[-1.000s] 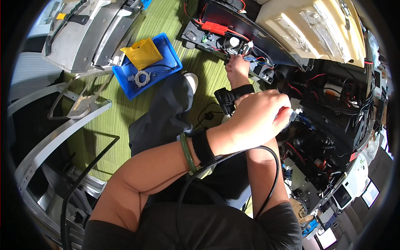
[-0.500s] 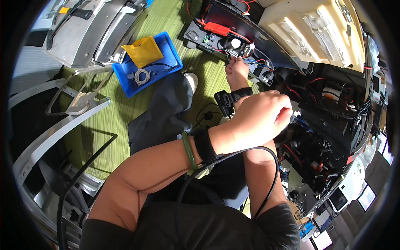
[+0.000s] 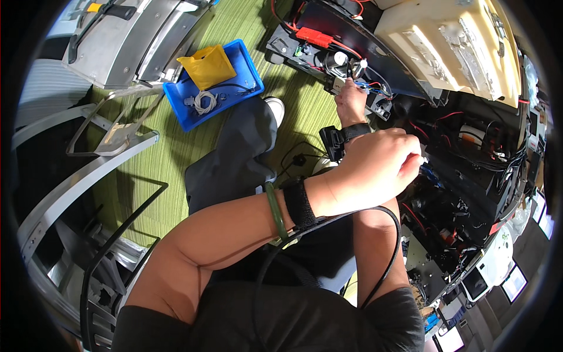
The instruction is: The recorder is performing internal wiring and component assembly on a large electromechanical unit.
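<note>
Work looks partway done to me: the long, dark metal machine base [image 3: 281,47] lies open past my feet, with thin blue and red wires [image 3: 370,86] showing. My bare right hand [image 3: 352,102] is right by them, fingers close together, but I can't tell what it holds. My bare left hand [image 3: 381,164] crosses over my right arm, fingers bent, tips mostly hidden, so I can't tell its grip. I can't see which bits are finished.

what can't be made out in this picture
In the head view:
Anything held in the left grip: hidden by the hand's back.
What the right grip touches: too small to tell.
Part of the blue tray under the yellow packet: covered.
Cream casing: cut off by the top edge.
</note>
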`<state>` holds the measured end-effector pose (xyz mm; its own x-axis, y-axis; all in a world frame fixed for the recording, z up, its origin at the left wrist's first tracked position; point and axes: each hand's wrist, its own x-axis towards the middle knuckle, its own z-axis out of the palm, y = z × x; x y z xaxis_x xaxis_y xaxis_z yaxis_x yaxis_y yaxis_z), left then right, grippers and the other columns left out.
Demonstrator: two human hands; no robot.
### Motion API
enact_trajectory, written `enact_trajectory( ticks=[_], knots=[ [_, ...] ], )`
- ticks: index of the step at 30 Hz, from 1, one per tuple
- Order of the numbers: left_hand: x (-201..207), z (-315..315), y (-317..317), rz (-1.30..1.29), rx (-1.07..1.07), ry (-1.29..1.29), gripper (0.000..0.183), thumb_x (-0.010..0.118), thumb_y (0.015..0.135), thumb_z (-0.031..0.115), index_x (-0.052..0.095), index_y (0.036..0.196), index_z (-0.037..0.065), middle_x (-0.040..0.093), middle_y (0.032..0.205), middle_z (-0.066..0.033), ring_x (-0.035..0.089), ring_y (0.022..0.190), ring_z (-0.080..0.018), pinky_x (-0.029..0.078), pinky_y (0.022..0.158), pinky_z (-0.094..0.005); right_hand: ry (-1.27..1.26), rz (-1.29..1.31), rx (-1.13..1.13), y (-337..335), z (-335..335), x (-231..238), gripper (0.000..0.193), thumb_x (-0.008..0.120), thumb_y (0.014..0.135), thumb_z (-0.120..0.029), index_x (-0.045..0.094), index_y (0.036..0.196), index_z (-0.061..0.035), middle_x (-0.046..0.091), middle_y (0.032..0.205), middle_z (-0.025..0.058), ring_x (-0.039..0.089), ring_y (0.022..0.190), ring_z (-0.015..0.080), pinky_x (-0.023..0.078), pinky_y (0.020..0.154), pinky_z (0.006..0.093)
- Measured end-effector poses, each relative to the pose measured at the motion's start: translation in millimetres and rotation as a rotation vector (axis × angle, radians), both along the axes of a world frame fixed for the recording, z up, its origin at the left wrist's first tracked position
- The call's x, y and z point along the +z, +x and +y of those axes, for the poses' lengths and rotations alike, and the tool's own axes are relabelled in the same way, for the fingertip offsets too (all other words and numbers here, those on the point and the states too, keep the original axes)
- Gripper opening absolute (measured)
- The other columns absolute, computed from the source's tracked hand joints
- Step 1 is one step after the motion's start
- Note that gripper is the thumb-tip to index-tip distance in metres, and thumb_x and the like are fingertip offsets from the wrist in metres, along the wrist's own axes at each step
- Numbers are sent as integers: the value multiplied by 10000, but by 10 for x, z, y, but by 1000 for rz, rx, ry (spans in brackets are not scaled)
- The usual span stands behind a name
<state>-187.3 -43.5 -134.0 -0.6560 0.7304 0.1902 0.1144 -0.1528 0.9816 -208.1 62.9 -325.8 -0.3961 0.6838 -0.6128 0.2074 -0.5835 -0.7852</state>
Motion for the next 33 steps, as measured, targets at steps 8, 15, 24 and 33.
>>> enact_trajectory(
  ticks=[8,15,24,33],
  knots=[
    [10,7,24,15,7,-36,99,577,807,81,530,791,-5,579,695,-138,595,661,-304,468,640,-376,46,-95,-11,2,-104,59,169,500,927,-167,480,835,-27,326,542,-46,267,396,64,204,353,236],
    [35,-22,-9,-8,-32,-51,97,580,803,81,527,793,0,576,713,-129,590,680,-274,460,628,-355,286,-154,114,92,-209,43,288,602,871,-244,531,923,30,413,605,-19,312,404,82,262,349,240],
    [38,-32,-36,-14,-17,-38,95,586,797,78,542,791,-6,572,675,-121,585,631,-265,454,599,-342,100,-233,35,4,-163,56,225,560,897,-192,516,890,29,352,567,-32,267,384,66,201,336,243],
    [29,-29,-34,-5,-1,-32,98,584,809,83,554,800,-10,579,684,-122,588,636,-254,460,609,-347,43,-159,49,32,-184,67,195,521,923,-193,482,844,-20,307,555,-54,241,404,50,181,359,239]
  ],
)
